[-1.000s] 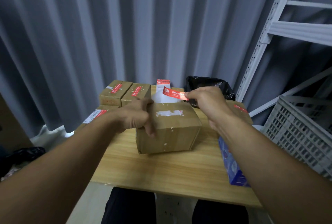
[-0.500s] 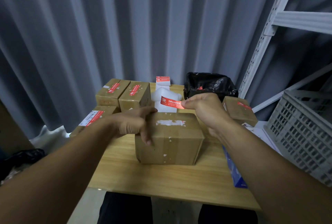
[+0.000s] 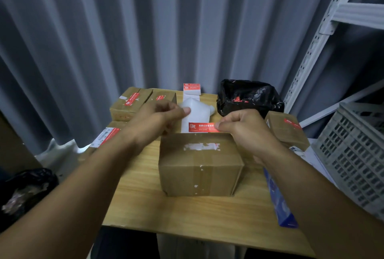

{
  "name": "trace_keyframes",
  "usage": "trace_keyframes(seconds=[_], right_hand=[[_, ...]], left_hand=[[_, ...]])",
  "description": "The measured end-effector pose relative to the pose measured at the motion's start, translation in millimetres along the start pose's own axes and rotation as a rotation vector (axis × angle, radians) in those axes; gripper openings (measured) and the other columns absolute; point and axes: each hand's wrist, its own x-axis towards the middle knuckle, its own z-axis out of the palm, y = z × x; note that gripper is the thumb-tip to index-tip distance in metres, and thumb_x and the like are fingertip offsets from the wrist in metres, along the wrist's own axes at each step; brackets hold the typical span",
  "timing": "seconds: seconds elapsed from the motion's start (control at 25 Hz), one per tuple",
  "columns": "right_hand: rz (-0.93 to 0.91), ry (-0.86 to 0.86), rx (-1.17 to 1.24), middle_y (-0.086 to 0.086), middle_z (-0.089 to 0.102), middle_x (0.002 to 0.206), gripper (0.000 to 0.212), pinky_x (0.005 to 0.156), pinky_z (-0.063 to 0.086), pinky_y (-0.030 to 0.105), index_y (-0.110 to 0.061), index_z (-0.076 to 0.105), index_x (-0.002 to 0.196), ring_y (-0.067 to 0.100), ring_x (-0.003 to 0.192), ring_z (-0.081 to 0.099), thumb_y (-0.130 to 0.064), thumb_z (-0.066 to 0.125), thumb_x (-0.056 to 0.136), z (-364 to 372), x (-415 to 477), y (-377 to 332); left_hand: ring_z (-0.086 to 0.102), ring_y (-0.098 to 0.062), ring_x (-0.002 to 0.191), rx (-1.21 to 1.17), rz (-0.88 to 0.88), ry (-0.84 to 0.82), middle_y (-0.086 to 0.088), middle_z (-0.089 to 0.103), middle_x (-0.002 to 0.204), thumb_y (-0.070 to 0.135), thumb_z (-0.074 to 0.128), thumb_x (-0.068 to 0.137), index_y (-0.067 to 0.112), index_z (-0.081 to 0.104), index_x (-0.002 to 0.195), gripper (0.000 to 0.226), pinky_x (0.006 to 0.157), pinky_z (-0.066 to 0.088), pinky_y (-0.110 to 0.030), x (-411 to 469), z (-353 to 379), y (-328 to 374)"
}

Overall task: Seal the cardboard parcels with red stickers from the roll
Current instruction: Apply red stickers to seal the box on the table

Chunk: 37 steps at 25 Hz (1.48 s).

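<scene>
A brown cardboard parcel [image 3: 199, 167] stands mid-table with a torn white patch on its top. Just behind its far edge my right hand [image 3: 247, 134] pinches the right end of a red sticker [image 3: 201, 127], held flat and level. My left hand [image 3: 160, 119] is over the parcel's far left corner; its thumb and curled fingers hold the white backing strip [image 3: 194, 113]. That strip runs back to the sticker roll's end [image 3: 192, 88], which shows one more red sticker. Whether the red sticker touches the parcel cannot be told.
Sealed parcels with red stickers sit at the back left [image 3: 128, 102], front left [image 3: 107, 136] and right [image 3: 287, 132]. A black bag [image 3: 249, 96] is behind, a blue packet [image 3: 280, 204] at the table's [image 3: 187, 213] right edge, a grey crate [image 3: 353, 154] and white shelving [image 3: 330, 23] further right.
My left hand left the parcel's top and moved back to the white backing strip. My right hand lowered the red sticker toward the parcel's far edge.
</scene>
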Motion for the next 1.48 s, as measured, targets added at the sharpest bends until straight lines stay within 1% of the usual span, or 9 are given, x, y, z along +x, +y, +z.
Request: trace_keyframes(seconds=[0.2,0.4,0.52,0.68,0.84,1.04,1.2,1.36,1.48], right_hand=[[0.019,-0.057,-0.032,0.010,0.076,0.087,0.011,0.086,0.056,0.042,-0.008,0.076,0.079,0.025,0.088,0.072,-0.018,0.079,0.083,4.0,4.0,0.9],[0.027,-0.138,-0.048,-0.012,0.066,0.079,0.017,0.064,0.045,0.007,-0.003,0.076,0.082,-0.009,0.067,0.061,-0.020,0.078,0.085,2.8,10.5,8.0],[0.018,-0.163,-0.008,-0.023,0.065,0.077,0.018,0.061,0.040,-0.002,-0.001,0.075,0.080,-0.019,0.069,0.059,-0.018,0.077,0.085,1.3,14.8,13.2],[-0.006,-0.184,-0.038,-0.020,0.064,0.086,0.018,0.063,0.036,-0.005,0.002,0.074,0.081,-0.024,0.076,0.056,-0.016,0.077,0.084,2.6,13.4,17.5],[0.031,-0.173,-0.072,-0.019,0.060,0.112,0.013,0.084,0.037,0.011,-0.010,0.076,0.076,-0.013,0.107,0.052,-0.021,0.078,0.084,3.8,11.3,25.8],[0.093,-0.151,-0.060,-0.019,0.060,0.112,0.014,0.097,0.041,0.029,-0.012,0.076,0.073,-0.010,0.109,0.051,-0.020,0.079,0.083,2.9,6.9,28.6],[0.109,-0.142,-0.061,-0.013,0.061,0.120,0.015,0.099,0.043,0.032,-0.019,0.074,0.067,-0.005,0.113,0.051,-0.020,0.081,0.081,4.8,3.0,32.7],[0.097,-0.127,-0.066,-0.012,0.059,0.124,0.019,0.099,0.042,0.031,-0.023,0.072,0.064,-0.005,0.116,0.049,-0.020,0.082,0.080,8.1,-0.3,36.1],[0.094,-0.114,-0.083,-0.011,0.057,0.128,0.016,0.101,0.042,0.030,-0.022,0.074,0.066,-0.004,0.117,0.049,-0.022,0.082,0.079,9.9,-0.6,38.5]], left_hand=[[0.055,-0.013,0.062,0.008,-0.117,-0.083,-0.001,0.061,0.064,0.022,0.079,0.085,0.006,0.074,0.093,0.019,0.051,0.045,-0.025,0.9,6.5,-8.8],[0.055,-0.010,0.058,-0.038,-0.132,-0.108,-0.007,0.064,0.066,0.007,0.073,0.088,0.001,0.076,0.088,0.006,0.047,0.045,-0.023,5.6,1.9,-16.8],[0.055,-0.012,0.061,-0.106,-0.156,-0.108,-0.008,0.067,0.070,0.003,0.070,0.089,0.004,0.078,0.085,0.008,0.047,0.045,-0.027,8.3,-2.6,-19.4],[0.056,-0.013,0.060,-0.170,-0.209,-0.098,-0.008,0.066,0.070,0.001,0.071,0.088,0.007,0.078,0.094,0.011,0.047,0.049,-0.027,3.2,-0.4,-19.0],[0.056,-0.010,0.050,-0.043,-0.198,-0.108,0.000,0.061,0.055,0.002,0.068,0.090,0.003,0.076,0.082,0.011,0.045,0.048,-0.024,1.6,7.7,-19.3],[0.056,-0.010,0.048,0.062,-0.213,-0.119,0.001,0.065,0.055,0.004,0.069,0.091,0.008,0.078,0.077,0.017,0.046,0.048,-0.022,3.1,13.3,-14.4],[0.062,-0.022,0.055,0.097,-0.219,-0.079,-0.005,0.072,0.068,0.006,0.073,0.088,0.014,0.077,0.086,0.009,0.053,0.057,-0.034,-0.4,16.8,-14.4],[0.070,-0.031,0.063,0.164,-0.233,-0.030,-0.008,0.074,0.079,0.006,0.075,0.086,0.017,0.068,0.094,0.015,0.061,0.060,-0.052,-2.5,20.7,-15.4],[0.069,-0.027,0.062,0.214,-0.230,0.003,-0.003,0.072,0.076,0.008,0.076,0.085,0.021,0.065,0.092,0.019,0.062,0.059,-0.052,-2.8,23.6,-15.2]])
